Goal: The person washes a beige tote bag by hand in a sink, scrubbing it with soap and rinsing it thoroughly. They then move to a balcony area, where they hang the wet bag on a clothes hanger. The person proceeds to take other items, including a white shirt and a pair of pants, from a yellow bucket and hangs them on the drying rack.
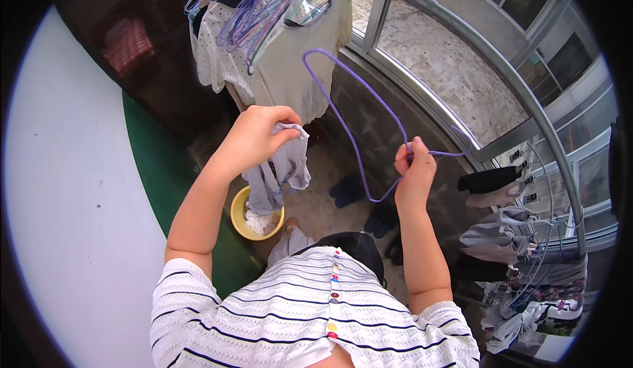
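Note:
My left hand pinches the top edge of a small light grey garment, which hangs down crumpled; its exact kind cannot be made out. Held out to the right, my right hand grips a purple wire hanger near its hook end, and the hanger's long loop points away from me with nothing on it. The garment and the hanger are apart. Below the garment stands a yellow basin with white cloth inside, partly covered by the hanging garment.
Shirts and a bunch of hangers hang ahead. A metal rail curves along the window on the right. Several socks and other laundry hang from clips at right. Dark slippers lie on the floor. A white surface fills the left.

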Demonstrator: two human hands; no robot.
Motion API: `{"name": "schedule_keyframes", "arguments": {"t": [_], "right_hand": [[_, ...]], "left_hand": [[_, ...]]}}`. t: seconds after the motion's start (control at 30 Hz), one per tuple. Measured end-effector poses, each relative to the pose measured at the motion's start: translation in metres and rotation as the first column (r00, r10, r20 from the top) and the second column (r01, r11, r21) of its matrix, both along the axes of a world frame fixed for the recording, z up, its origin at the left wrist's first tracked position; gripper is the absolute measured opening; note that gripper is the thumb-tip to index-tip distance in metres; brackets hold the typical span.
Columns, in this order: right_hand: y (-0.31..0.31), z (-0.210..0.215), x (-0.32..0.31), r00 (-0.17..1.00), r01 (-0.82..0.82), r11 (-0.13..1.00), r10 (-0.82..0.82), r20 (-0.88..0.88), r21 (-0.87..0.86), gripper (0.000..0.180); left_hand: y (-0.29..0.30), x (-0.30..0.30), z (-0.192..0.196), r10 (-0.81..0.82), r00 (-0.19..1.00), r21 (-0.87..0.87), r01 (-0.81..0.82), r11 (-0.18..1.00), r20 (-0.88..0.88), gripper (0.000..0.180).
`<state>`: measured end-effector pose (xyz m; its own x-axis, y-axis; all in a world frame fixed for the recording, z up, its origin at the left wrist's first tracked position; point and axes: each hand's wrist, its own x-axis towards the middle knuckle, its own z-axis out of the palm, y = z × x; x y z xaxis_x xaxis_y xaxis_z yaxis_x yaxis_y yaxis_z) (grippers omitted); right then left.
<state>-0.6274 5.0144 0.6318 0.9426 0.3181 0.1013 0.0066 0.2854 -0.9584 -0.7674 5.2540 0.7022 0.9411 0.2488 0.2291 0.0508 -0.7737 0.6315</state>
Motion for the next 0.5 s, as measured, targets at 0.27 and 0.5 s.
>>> {"name": "schedule_keyframes", "arguments": {"t": [0.27, 0.5], "right_hand": [[-0.058, 0.010, -0.023, 0.894, -0.357, 0.783, 0.445, -0.057, 0.510, 0.034], [-0.114, 0.043, -0.038, 0.903, -0.304, 0.659, 0.429, -0.012, 0.688, 0.035]], "left_hand": [[-0.080, -0.009, 0.000, 0.116, 0.992, -0.116, -0.121, 0.986, -0.044, 0.018], [-0.120, -0.011, 0.014, 0.136, 0.990, -0.115, -0.139, 0.984, -0.041, 0.017]]}}
